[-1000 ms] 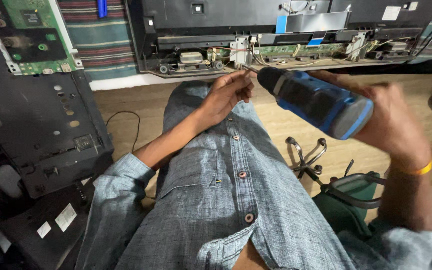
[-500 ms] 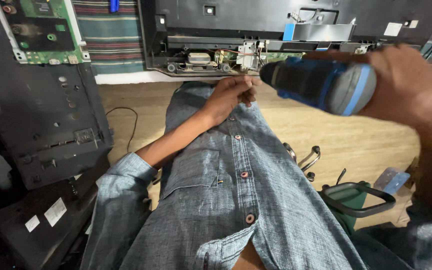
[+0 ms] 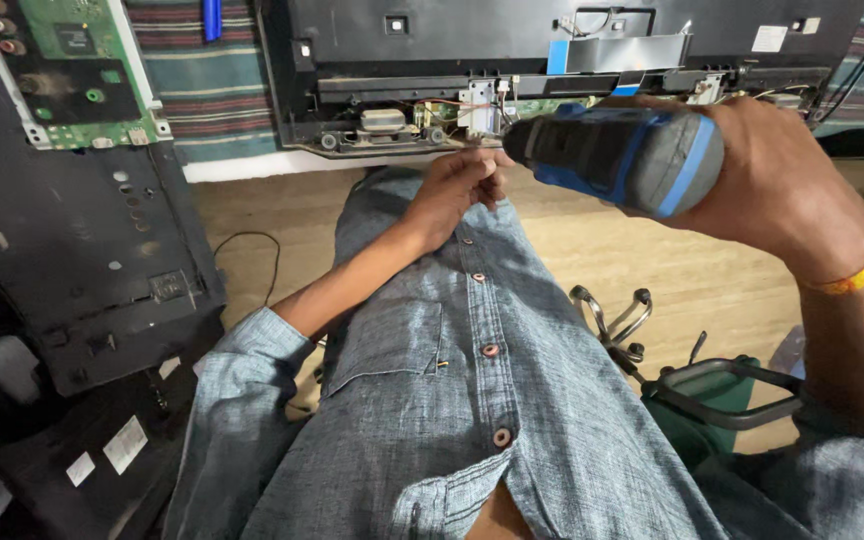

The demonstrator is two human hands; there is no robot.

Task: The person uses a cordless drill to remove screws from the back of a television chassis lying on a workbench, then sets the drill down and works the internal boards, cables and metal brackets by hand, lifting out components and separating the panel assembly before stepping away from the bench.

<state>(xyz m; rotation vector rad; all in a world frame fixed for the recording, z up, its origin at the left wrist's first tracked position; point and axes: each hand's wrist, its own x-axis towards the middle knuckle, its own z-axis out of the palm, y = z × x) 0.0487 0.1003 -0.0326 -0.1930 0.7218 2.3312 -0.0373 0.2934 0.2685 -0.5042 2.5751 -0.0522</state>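
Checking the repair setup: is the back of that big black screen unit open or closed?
Open: the screen unit shows bare wiring and a green circuit board along its lower edge.

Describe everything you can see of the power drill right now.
The power drill is dark grey with blue panels, seemingly plastic with rubbery grip areas. It lies roughly level, nose pointing left toward the opened black chassis. The right hand wraps its rear; the left hand sits by its tip. The bit is hidden.

A blue-and-black cordless screwdriver (image 3: 617, 158) lies level in the air, nose toward the opened black chassis (image 3: 572, 60).
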